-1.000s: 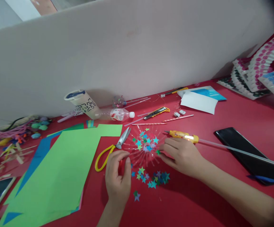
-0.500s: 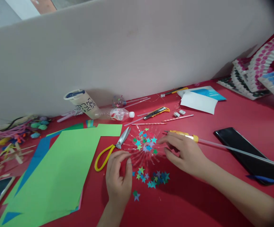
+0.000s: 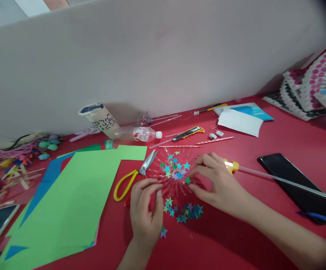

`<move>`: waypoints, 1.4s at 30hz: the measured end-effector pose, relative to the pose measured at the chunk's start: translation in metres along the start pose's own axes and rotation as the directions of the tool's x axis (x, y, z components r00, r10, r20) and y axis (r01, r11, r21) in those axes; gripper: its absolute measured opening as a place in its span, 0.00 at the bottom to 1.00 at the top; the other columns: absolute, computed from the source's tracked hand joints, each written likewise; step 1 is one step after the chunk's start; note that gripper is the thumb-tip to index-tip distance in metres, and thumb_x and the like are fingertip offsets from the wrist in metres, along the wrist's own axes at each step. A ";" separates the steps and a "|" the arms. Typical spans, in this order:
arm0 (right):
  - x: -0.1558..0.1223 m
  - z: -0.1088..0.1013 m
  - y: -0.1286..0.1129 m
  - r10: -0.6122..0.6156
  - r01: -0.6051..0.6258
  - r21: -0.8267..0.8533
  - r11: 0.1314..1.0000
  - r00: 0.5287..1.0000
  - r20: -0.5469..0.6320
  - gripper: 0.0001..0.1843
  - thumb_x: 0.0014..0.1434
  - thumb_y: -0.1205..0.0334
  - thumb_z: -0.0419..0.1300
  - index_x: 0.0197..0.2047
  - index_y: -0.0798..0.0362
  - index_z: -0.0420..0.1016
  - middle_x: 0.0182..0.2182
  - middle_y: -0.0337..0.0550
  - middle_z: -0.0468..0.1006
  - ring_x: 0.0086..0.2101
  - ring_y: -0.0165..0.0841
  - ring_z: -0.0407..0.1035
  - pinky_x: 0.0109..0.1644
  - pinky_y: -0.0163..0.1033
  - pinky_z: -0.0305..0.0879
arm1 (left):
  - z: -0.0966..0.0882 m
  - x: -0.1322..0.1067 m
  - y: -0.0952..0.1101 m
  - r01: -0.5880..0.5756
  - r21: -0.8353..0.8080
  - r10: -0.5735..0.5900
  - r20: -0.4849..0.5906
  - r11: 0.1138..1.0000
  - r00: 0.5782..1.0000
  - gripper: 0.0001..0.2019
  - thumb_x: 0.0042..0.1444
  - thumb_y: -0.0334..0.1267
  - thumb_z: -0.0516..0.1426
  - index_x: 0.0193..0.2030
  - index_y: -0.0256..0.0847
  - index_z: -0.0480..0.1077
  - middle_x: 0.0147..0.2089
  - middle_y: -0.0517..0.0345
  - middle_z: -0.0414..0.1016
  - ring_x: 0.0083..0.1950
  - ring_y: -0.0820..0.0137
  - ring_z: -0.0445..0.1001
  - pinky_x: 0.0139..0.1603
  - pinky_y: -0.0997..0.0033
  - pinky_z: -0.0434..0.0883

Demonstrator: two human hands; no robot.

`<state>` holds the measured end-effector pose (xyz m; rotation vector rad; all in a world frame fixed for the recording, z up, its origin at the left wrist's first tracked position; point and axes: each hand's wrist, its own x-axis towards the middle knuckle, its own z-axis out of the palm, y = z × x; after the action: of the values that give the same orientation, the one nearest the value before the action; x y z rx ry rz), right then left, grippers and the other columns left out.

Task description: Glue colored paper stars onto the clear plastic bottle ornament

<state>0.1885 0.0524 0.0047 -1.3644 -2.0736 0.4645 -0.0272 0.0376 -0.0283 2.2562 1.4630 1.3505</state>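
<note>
Clear starburst point(image 3: 175, 173) was pinched at its rim by left hand point(image 3: 146, 210); right hand point(image 3: 222, 183) was half-curled against it, grip unclear.

The right hand point(image 3: 222, 187) has shifted toward 12 o'clock, now covering the front of the yellow glue gun point(image 3: 231, 165); its fingers point(image 3: 205, 159) reach the 3 o'clock rim of the clear star-studded plastic disc point(image 3: 174, 173).

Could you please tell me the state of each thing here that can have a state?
scissors: blades shut, lying flat
water bottle: capped, on its side
cup: lidded, tipped over
phone: screen dark, face up
glue gun: lying down, stick jutting out
clear plastic piece: strips fanned flat, stars on it
left hand: pinching a strip
right hand: open, fingertips on the piece's edge
</note>
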 end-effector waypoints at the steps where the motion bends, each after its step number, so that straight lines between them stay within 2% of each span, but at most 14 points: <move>1: 0.000 0.000 0.000 0.010 -0.010 0.001 1.000 1.000 -0.002 0.04 0.54 0.60 0.60 0.33 0.51 0.74 0.35 0.43 0.70 0.37 0.37 0.61 0.43 0.46 0.58 | 0.000 0.000 0.001 -0.013 0.011 0.013 0.003 1.000 1.000 0.10 0.53 0.24 0.55 0.40 0.38 0.69 0.44 0.51 0.68 0.47 0.66 0.67 0.49 0.63 0.66; 4: 0.001 0.001 -0.001 0.030 -0.030 0.006 1.000 1.000 -0.003 0.05 0.55 0.59 0.60 0.32 0.50 0.74 0.34 0.43 0.69 0.36 0.37 0.61 0.42 0.45 0.58 | 0.001 -0.001 0.004 -0.016 0.043 0.016 0.002 0.999 1.000 0.10 0.53 0.25 0.55 0.40 0.39 0.70 0.48 0.50 0.67 0.50 0.64 0.66 0.52 0.59 0.64; 9: 0.001 0.004 -0.002 0.023 -0.023 -0.001 1.000 1.000 -0.002 0.03 0.52 0.63 0.62 0.33 0.50 0.75 0.34 0.42 0.70 0.37 0.38 0.61 0.43 0.46 0.57 | 0.002 -0.002 0.007 0.010 0.051 -0.009 -0.012 0.999 1.000 0.09 0.54 0.26 0.55 0.40 0.40 0.70 0.49 0.50 0.67 0.52 0.63 0.66 0.54 0.58 0.63; 18: 0.000 0.012 0.011 -0.080 0.081 0.039 0.996 0.997 -0.023 0.07 0.59 0.59 0.58 0.39 0.51 0.73 0.36 0.43 0.71 0.38 0.36 0.62 0.43 0.45 0.58 | 0.004 -0.002 0.003 0.014 0.038 -0.016 0.042 0.999 0.999 0.10 0.54 0.25 0.55 0.41 0.40 0.69 0.50 0.50 0.66 0.54 0.64 0.65 0.56 0.58 0.62; 25: 0.001 0.010 0.012 -0.079 0.081 0.040 0.996 0.995 -0.060 0.07 0.58 0.58 0.58 0.39 0.51 0.73 0.36 0.44 0.71 0.38 0.37 0.63 0.43 0.45 0.59 | 0.003 0.000 0.005 0.029 0.042 -0.030 0.036 0.999 0.999 0.09 0.55 0.27 0.54 0.41 0.41 0.69 0.50 0.51 0.66 0.53 0.63 0.65 0.55 0.57 0.63; 32: -0.001 -0.003 0.018 -0.060 0.067 0.061 0.996 0.992 -0.112 0.04 0.58 0.64 0.56 0.37 0.50 0.72 0.36 0.45 0.71 0.39 0.38 0.64 0.43 0.46 0.60 | -0.008 0.012 0.003 0.149 -0.002 -0.149 0.020 0.989 0.989 0.08 0.56 0.29 0.54 0.42 0.43 0.69 0.51 0.53 0.66 0.54 0.64 0.65 0.56 0.58 0.63; 38: -0.004 -0.002 0.019 -0.086 0.087 0.034 0.996 0.995 -0.050 0.05 0.55 0.68 0.57 0.33 0.52 0.74 0.36 0.45 0.70 0.39 0.38 0.63 0.42 0.44 0.61 | -0.009 0.025 -0.011 0.232 -0.045 -0.224 0.144 0.972 0.964 0.11 0.56 0.34 0.56 0.47 0.43 0.67 0.54 0.53 0.66 0.58 0.65 0.63 0.59 0.61 0.60; 40: -0.003 0.000 0.018 -0.081 0.082 0.025 0.996 0.996 -0.039 0.05 0.55 0.68 0.58 0.33 0.51 0.74 0.36 0.45 0.71 0.40 0.38 0.62 0.43 0.45 0.61 | -0.008 0.026 -0.015 0.261 -0.056 -0.250 0.155 0.964 0.956 0.11 0.56 0.36 0.56 0.47 0.43 0.67 0.55 0.53 0.66 0.58 0.65 0.63 0.60 0.61 0.59; 42: -0.002 0.002 0.018 -0.073 0.073 0.021 0.997 0.997 -0.033 0.04 0.54 0.69 0.59 0.33 0.51 0.74 0.37 0.44 0.71 0.40 0.38 0.62 0.44 0.45 0.61 | -0.007 0.027 -0.018 0.338 -0.123 -0.317 0.164 0.933 0.934 0.11 0.56 0.38 0.56 0.47 0.43 0.67 0.55 0.53 0.66 0.58 0.64 0.63 0.61 0.60 0.59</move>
<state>0.2001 0.0582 -0.0079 -1.2704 -2.0781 0.4310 -0.0408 0.0665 -0.0177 1.8695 1.5474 1.1318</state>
